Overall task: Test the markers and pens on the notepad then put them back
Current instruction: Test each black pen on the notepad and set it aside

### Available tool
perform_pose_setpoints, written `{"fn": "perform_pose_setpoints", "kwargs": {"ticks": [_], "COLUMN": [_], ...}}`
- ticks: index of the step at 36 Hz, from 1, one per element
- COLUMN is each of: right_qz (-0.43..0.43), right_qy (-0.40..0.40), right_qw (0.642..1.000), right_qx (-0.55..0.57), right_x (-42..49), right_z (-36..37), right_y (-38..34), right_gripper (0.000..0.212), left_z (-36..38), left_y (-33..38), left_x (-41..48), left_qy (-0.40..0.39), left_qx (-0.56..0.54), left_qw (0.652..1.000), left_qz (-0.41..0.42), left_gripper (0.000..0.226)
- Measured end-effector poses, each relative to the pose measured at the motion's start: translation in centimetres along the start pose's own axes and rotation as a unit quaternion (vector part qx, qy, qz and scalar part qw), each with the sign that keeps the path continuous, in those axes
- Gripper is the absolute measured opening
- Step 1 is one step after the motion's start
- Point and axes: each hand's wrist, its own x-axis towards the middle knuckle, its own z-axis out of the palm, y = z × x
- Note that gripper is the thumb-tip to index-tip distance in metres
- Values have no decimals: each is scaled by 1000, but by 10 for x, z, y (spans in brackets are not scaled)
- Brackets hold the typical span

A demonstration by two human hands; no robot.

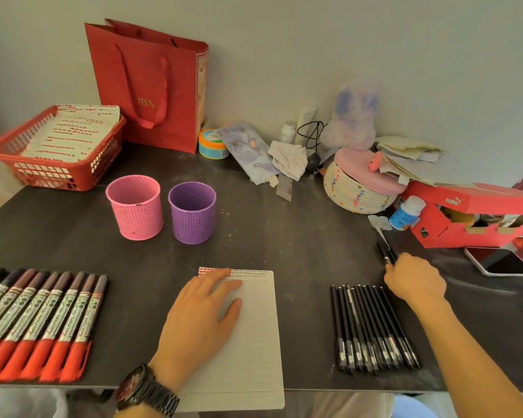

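Observation:
A lined notepad [254, 336] lies at the front middle of the dark table, and my left hand [201, 321] rests flat on it with straight fingers. A row of red-capped markers [40, 324] lies at the front left. Several black pens [372, 327] lie side by side at the front right. Just beyond them my right hand [415, 280] pinches a black pen [385, 251] that points away toward the red box. A pink cup [136, 203] and a purple cup [193, 212] stand upright behind the notepad.
A red basket [52, 173] with papers and a red gift bag [148, 86] stand at the back left. A woven lidded basket [360, 191], a red shoebox [471, 218], a small bottle [405, 212] and a phone [498, 262] crowd the right side.

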Motion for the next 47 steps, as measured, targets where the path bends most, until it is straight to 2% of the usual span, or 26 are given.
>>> {"fn": "perform_pose_setpoints", "kwargs": {"ticks": [4,6,8,10,12,15,18,21,22,24,27,29,32,37,43,47], "right_qz": [-64,-95,-105,-96,-93,-80,-46,4,21,44,40,12,-4,6,8,21], "right_qy": [44,32,18,-22,-94,-212,-309,-355,-369,-393,-395,-399,-393,-365,-352,-352], "right_qw": [980,951,898,803,691,545,433,334,294,215,130,100,95,102,131,118], "right_qx": [181,292,427,588,711,807,846,873,881,893,909,911,915,926,927,928], "right_x": [-12,-26,-45,-66,-86,-115,-137,-146,-146,-144,-142,-144,-146,-148,-150,-151], "right_z": [-10,-18,-26,-31,-32,-25,-13,3,8,20,35,42,50,50,48,44], "right_y": [-11,-22,-39,-58,-75,-98,-119,-133,-135,-137,-134,-131,-128,-130,-127,-126], "right_gripper": [25,17,12,4,12,17,20,15,19,45,61,62,61,55,52,56], "left_z": [0,0,1,1,1,2,3,3,2,2,0,1,2,3,2,2], "left_y": [1,2,2,1,1,1,2,2,2,2,2,1,1,-1,0,1], "left_x": [-1,-1,-2,-1,-1,-2,-3,-2,-2,-1,-1,-1,0,1,0,0], "left_qy": [5,7,13,21,25,32,43,44,41,34,23,20,19,11,13,12], "left_qx": [-12,-13,-11,-15,-17,-16,-15,-12,-9,-4,2,4,7,14,16,16], "left_qw": [1000,1000,1000,1000,1000,999,999,999,999,999,1000,1000,1000,1000,1000,1000], "left_qz": [-1,-3,-3,2,5,9,11,10,9,10,7,6,6,-1,1,2], "left_gripper": [40,39,39,38,37,36,35,34,34,35,37,38,39,39,38,38]}}
